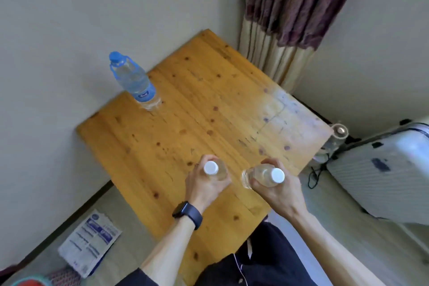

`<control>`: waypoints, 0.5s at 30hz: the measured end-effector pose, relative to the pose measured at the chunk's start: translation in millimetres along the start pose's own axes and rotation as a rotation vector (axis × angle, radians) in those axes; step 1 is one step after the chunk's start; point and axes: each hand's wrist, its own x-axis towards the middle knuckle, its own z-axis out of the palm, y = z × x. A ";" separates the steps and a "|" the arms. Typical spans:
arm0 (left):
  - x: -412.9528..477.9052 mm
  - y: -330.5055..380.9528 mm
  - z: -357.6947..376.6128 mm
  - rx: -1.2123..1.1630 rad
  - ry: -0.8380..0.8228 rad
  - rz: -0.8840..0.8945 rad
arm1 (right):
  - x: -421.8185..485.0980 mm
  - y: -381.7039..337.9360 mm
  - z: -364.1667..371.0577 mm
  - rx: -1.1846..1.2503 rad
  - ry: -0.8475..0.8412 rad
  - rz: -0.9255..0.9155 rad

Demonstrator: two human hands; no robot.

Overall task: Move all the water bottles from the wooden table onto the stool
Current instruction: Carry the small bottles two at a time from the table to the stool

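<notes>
My left hand (205,187) grips a clear white-capped water bottle (211,168), held upright above the near part of the wooden table (204,109). My right hand (276,184) grips a second white-capped bottle (263,175), tilted with its base pointing left. A third bottle with a blue cap and blue label (135,81) stands upright at the table's far left edge, well away from both hands. No stool is in view.
A pale suitcase (383,169) stands on the floor to the right of the table. A curtain (290,18) hangs behind the far corner. A small round container (339,131) sits by the right edge. A printed bag (91,242) lies on the floor at left.
</notes>
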 end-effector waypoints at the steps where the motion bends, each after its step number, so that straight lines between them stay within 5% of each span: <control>1: -1.4 10.2 9.3 0.016 -0.031 0.049 | -8.2 8.0 -13.4 0.014 0.046 0.037; 15: -147.2 181.7 216.4 0.210 -0.553 0.736 | -212.6 168.9 -193.1 0.188 0.783 0.466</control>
